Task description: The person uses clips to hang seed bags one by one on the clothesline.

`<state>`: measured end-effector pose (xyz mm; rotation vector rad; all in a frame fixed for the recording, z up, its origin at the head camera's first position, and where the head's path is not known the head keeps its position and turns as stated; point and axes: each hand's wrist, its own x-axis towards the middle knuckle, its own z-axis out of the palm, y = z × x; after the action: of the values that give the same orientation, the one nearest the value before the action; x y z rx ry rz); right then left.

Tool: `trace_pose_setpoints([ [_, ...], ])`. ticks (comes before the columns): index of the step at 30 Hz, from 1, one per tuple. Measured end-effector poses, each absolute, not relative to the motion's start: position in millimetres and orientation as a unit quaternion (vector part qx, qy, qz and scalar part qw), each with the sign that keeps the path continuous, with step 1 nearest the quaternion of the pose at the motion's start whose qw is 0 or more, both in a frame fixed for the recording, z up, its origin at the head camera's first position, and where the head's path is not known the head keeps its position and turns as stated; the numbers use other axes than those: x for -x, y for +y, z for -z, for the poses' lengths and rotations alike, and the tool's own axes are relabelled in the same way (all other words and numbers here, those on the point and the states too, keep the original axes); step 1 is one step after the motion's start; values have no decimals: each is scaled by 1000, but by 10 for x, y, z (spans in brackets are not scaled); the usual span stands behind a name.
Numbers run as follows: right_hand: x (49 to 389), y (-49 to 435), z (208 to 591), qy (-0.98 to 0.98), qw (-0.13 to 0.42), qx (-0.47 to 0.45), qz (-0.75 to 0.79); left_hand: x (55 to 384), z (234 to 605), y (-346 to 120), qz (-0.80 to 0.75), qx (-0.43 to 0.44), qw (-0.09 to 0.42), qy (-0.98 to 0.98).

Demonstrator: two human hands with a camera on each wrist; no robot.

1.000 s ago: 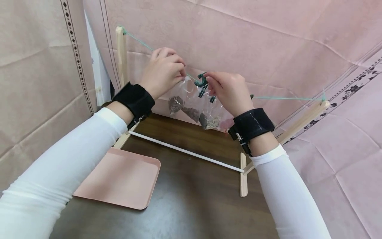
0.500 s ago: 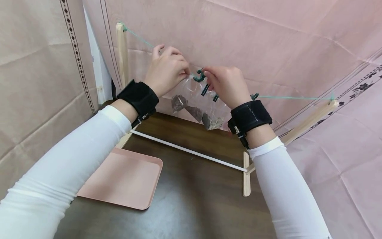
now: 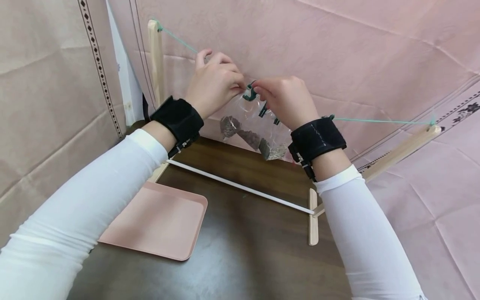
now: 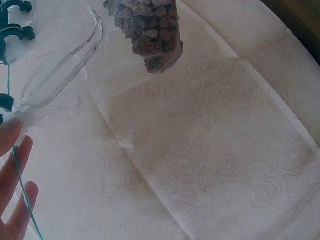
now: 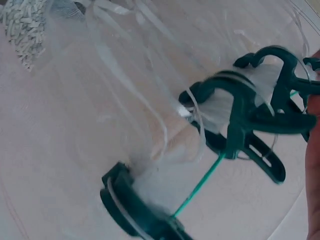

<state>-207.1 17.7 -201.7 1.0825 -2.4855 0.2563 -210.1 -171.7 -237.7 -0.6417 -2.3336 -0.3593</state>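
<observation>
Thumb and fingertips of my left hand [image 3: 217, 83] pinch the top of a clear plastic bag [image 4: 60, 65] at the green string [image 4: 22, 187]. Brown pebble-like lumps [image 4: 150, 32] fill the bag's lower end. My right hand [image 3: 286, 100] pinches a dark green spring clip [image 3: 250, 93], right beside the left fingertips. In the left wrist view, part of a green clip [image 4: 6, 103] shows just above the left thumb. Further green clips [image 5: 240, 110] hold other clear bags along the string, one with pale granules [image 5: 22, 30].
The string runs between two wooden posts, left [image 3: 155, 62] and right [image 3: 403, 152]. A white rod [image 3: 240, 186] joins their feet low over the dark table [image 3: 240, 254]. At the front left lies a pink tray [image 3: 161, 225], partly behind the left sleeve. Pink cloth [image 3: 337, 46] hangs behind.
Both hands have come closer together, the left fingertips shifting right along the string. The clip in the right hand now sits right at the left fingertips. The head view has shifted slightly.
</observation>
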Motion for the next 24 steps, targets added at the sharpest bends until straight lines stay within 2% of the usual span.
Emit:
trace_pose_setpoints([
  [14,2041,114,2033,-900,212,-375,-69,2023,2357,-1667,135,257,341,-894],
  [24,2051,-42,1999,-911,147,-381,-59,2004,2397,-1776,118,244,327,-905],
])
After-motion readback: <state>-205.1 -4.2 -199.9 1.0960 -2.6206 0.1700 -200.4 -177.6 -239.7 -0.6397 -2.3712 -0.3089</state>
